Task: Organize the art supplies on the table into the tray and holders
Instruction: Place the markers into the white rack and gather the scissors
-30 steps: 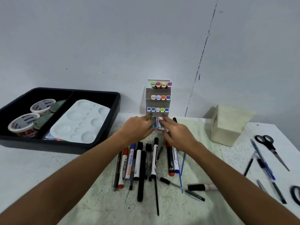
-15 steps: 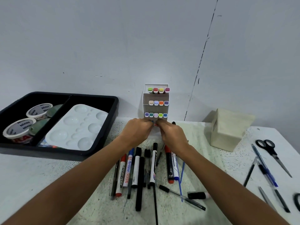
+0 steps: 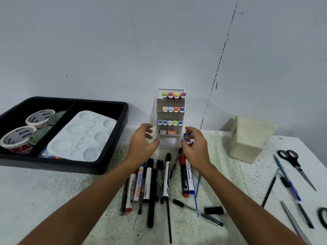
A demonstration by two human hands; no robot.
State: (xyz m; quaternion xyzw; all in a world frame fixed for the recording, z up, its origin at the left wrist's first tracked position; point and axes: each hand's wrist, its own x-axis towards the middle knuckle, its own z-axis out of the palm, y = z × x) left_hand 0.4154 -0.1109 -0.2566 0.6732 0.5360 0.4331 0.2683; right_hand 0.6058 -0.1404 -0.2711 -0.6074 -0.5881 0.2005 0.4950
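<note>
While the white marker rack stands upright against the wall at the back of the worktop, my hands flank its lowest shelf. Three upper shelves hold rows of coloured marker caps facing me, and the bottom shelf holds two small blocks, one pale and one red, perhaps erasers. My left hand hangs beside the rack with fingers loosely spread, gripping nothing. My right hand is curled around a small item with a blue tip and a white body; I cannot make out what it is.

Just in front of the rack lies a scatter of pens and markers, some side by side, a few crossing. I judge them light, stiff and smooth, so they will roll if nudged; each is best pinched at mid-barrel, away from the cap, or several gathered in one fist. The rack looks like thin plastic and would tip easily, so one hand should steady it.

Left of it sits the black tray, holding a white paint palette in one part and rolls of tape in the other. To the right stands a cream box-shaped holder, with scissors and more pens beyond it
</note>
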